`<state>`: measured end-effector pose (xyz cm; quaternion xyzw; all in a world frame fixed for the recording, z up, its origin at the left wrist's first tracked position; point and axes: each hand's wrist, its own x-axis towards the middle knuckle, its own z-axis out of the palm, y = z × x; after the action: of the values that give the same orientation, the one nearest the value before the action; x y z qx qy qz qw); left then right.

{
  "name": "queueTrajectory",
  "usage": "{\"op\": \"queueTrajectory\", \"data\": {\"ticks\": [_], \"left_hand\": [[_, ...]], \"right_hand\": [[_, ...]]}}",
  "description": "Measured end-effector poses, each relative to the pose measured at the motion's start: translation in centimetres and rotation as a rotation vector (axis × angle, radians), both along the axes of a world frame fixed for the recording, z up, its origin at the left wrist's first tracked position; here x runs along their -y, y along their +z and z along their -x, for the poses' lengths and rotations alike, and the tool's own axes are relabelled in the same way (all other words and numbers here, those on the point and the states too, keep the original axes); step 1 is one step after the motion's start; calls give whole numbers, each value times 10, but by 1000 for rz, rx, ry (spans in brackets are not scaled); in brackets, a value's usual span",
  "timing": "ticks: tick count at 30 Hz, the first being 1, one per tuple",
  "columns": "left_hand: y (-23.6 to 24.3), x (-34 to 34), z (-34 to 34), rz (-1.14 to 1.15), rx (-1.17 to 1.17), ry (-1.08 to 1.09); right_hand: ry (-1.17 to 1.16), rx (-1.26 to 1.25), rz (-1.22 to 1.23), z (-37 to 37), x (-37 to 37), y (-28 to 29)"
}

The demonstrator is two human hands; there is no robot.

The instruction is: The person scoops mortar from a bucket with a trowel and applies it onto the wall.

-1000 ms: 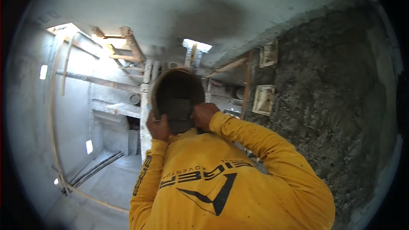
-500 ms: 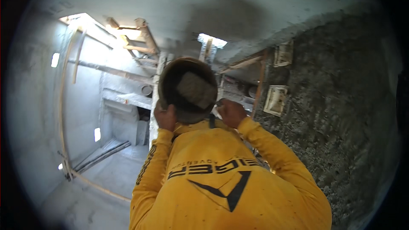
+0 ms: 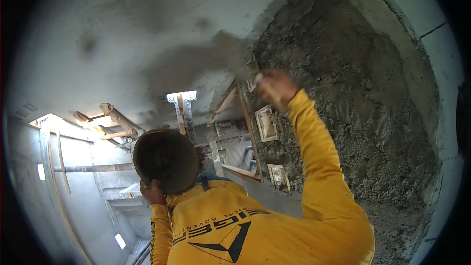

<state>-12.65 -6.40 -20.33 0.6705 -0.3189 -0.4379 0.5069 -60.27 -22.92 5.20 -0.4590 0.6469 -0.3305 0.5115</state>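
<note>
A round, dirty bucket (image 3: pixel 184 149) is held at chest height in front of my yellow shirt, its dark interior facing me. My left hand (image 3: pixel 153 191) grips its lower left rim. My raised right hand (image 3: pixel 278 86) is closed on a trowel (image 3: pixel 251 71) with a pale handle, blurred by motion, against the rough, dark mortar surface (image 3: pixel 343 93). Whether mortar is on the blade I cannot tell.
Pale grey plaster (image 3: pixel 122 29) with darker patches spans the upper view. Pale rectangular recessed fittings (image 3: pixel 266 122) sit along the mortar's left edge. At left are bright openings, timber pieces (image 3: pixel 115 118), a horizontal pole (image 3: pixel 98 168) and upright battens (image 3: pixel 61 167).
My right hand has lifted the trowel out of the bucket, up and rightward to the mortar surface. The bucket now appears lower and farther left, as the view has shifted.
</note>
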Motion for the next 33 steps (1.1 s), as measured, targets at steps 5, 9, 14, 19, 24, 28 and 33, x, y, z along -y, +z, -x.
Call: {"op": "queueTrajectory", "data": {"ticks": [5,9,14,19,24,28,33], "left_hand": [[17,-2,9,-32,57,14],[18,-3,12,1,-50,33],[-14,-6,15,159,-92,80],[-5,-11,18,75,126,-21],[35,-13,33,-34,156,-18],[41,-21,27,-57,96,70],[36,-29,36,3,113,90]], "right_hand": [[-682,33,335,83,-40,8],[-623,-367,233,74,-96,11],[-120,-386,144,-14,-101,-33],[654,-967,406,-136,-94,-110],[950,-1142,601,-249,-91,-160],[1068,-963,652,-238,-103,-156],[943,-1066,376,-224,-104,-172]]}}
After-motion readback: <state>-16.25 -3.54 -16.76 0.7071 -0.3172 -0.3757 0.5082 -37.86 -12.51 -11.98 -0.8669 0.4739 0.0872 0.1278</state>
